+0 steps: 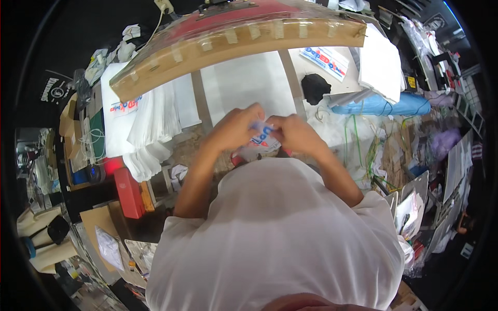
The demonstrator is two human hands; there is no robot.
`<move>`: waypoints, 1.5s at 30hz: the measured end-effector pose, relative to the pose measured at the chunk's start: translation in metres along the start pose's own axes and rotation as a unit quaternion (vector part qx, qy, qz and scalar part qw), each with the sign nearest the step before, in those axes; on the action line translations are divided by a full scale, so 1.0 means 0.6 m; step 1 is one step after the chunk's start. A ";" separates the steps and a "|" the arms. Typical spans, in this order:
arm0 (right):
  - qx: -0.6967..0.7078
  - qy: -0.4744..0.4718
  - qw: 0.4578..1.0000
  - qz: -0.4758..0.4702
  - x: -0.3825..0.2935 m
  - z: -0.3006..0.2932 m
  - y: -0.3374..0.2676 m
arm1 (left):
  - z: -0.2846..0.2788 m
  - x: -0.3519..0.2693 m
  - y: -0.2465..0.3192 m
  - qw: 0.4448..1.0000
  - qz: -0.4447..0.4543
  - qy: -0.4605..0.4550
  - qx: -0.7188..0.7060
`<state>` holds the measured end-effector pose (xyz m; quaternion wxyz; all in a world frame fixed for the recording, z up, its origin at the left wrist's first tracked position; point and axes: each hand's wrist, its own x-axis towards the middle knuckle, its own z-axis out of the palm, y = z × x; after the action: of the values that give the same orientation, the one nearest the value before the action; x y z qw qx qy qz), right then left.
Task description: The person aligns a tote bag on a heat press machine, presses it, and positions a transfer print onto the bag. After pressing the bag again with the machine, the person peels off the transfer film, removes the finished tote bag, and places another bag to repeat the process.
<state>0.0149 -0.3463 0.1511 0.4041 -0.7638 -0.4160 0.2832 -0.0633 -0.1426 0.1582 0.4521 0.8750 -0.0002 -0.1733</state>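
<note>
A piece of printed white plastic sheet (266, 140) with blue and red writing hangs between my two hands, close to my shirt front. My left hand (243, 126) pinches its left side and my right hand (291, 132) pinches its right side; both are slightly blurred. Just beyond the hands a plain white sheet (249, 83) lies flat on the work surface, between two brown strips. Above that sheet stretches a long bar (241, 41) covered in brown cardboard, with pieces of tape along it.
Stacked white printed sheets (155, 112) lie at the left, above a red box (129, 192). On the right are a black cloth (316, 88), a printed sheet (325, 62), a white stack (379, 64), a blue plastic-wrapped roll (381, 104) and loose green twine (360, 145).
</note>
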 end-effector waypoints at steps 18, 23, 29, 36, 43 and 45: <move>-0.051 0.284 0.940 0.184 0.293 0.006 0.275 | 0.153 0.048 -0.201 0.932 0.087 0.328 0.130; -0.098 0.251 0.948 0.166 0.296 -0.001 0.301 | 0.171 0.049 -0.210 0.919 0.101 0.344 0.164; -0.034 0.247 0.949 0.192 0.297 0.000 0.318 | 0.140 0.101 -0.200 0.882 0.056 0.402 0.238; -0.001 0.279 0.942 0.185 0.268 -0.001 0.304 | 0.136 0.118 -0.222 0.890 0.024 0.369 0.268; -0.268 0.346 0.899 -0.012 0.167 0.063 0.240 | 0.140 0.115 -0.236 0.890 -0.008 0.361 0.278; -0.286 0.266 0.918 -0.063 0.144 0.102 0.243 | 0.141 0.118 -0.237 0.888 -0.012 0.358 0.289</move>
<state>0.0697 -0.2962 -0.0130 0.2810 -0.8664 -0.4034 -0.0876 -0.0444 -0.1366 -0.0205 0.1468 0.9695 0.1222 0.1534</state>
